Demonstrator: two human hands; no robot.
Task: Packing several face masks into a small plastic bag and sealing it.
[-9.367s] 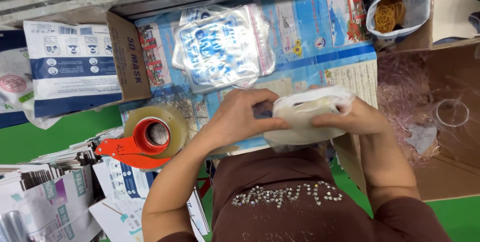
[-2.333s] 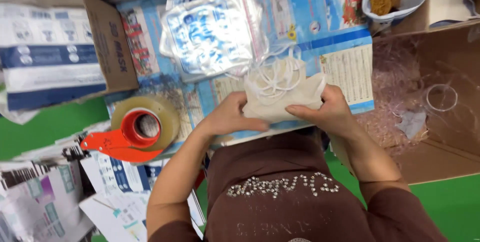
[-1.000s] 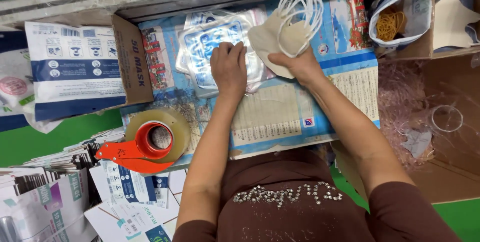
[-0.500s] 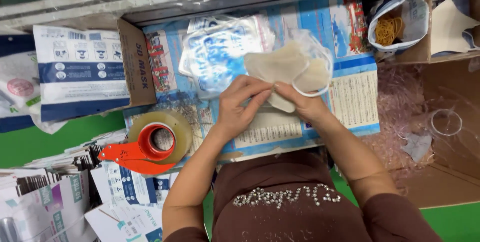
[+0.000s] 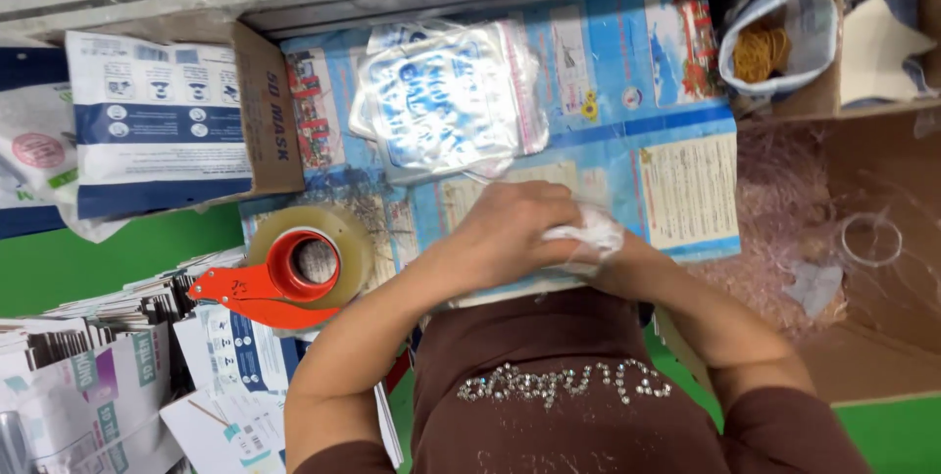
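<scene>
Head view: a white bundle (image 5: pixel 588 239), seemingly masks, is clenched under the left hand (image 5: pixel 515 234); the right hand's (image 5: pixel 622 258) grip cannot be told.

Both hands meet at the near edge of the printed sheet (image 5: pixel 686 190) on the table; left hand (image 5: pixel 510 234) lies over a crumpled white bundle (image 5: pixel 588 236), right hand mostly hidden beneath; stack of clear printed bags (image 5: pixel 446 97) just behind the hands; tape dispenser (image 5: pixel 294 273) to their left; mask box (image 5: pixel 176 121) behind it; bag of rubber bands (image 5: pixel 774 43) far right; leaflets (image 5: pixel 98 376) near left.
</scene>
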